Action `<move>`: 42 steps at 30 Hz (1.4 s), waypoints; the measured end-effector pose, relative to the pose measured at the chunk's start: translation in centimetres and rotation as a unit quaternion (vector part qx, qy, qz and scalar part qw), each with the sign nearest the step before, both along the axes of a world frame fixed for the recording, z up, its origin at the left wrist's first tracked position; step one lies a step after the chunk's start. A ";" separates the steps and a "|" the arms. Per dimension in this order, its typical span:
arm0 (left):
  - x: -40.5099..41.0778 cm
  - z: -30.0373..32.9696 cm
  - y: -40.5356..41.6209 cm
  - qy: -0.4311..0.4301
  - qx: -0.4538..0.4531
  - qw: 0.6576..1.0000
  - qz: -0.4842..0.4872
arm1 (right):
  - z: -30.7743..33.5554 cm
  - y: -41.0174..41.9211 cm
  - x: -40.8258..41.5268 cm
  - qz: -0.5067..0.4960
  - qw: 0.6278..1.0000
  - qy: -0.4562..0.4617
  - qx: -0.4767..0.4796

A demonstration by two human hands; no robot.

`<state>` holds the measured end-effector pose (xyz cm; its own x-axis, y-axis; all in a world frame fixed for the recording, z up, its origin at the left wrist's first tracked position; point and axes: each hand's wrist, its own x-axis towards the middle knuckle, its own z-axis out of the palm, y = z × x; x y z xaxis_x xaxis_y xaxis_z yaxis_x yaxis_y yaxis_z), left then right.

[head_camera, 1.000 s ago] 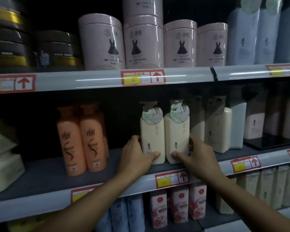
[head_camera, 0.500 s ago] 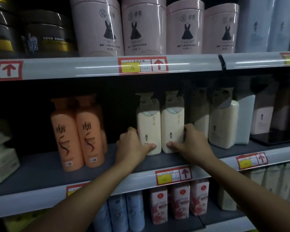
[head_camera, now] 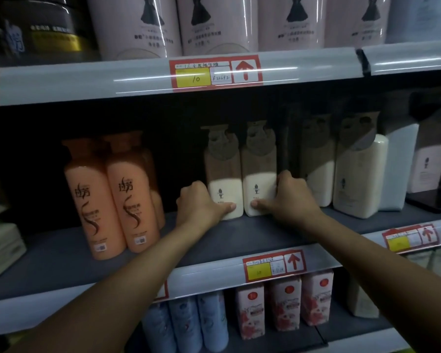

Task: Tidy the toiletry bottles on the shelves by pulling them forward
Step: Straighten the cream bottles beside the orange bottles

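Two hands [head_camera: 200, 202] [head_camera: 289, 197] round cream bottles [head_camera: 224, 197]

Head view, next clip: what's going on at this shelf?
A person is tidying the middle shelf. The left hand grips the left cream bottle and the right hand grips the right cream bottle, both low down. The pair stands upright, side by side, set back from the shelf edge. Two orange bottles stand untouched to the left.
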<state>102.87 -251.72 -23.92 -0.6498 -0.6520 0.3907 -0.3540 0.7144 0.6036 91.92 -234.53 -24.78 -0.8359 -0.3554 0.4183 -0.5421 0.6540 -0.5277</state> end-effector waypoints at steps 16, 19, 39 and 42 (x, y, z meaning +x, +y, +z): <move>-0.5 -0.7 -0.5 0.013 0.004 1.000 0.006 | 0.3 -0.3 0.0 -0.005 1.000 -0.016 -0.004; -0.4 -0.6 -0.4 0.013 0.009 1.000 0.008 | 0.3 -0.4 0.1 -0.005 1.000 -0.020 -0.008; 3.1 -1.1 2.8 0.110 -0.030 0.993 -0.041 | -1.2 5.3 2.9 -0.024 0.992 0.110 -0.056; 3.0 -1.4 5.5 0.131 -0.065 0.979 -0.142 | -1.8 7.9 3.0 -0.063 0.980 0.139 -0.129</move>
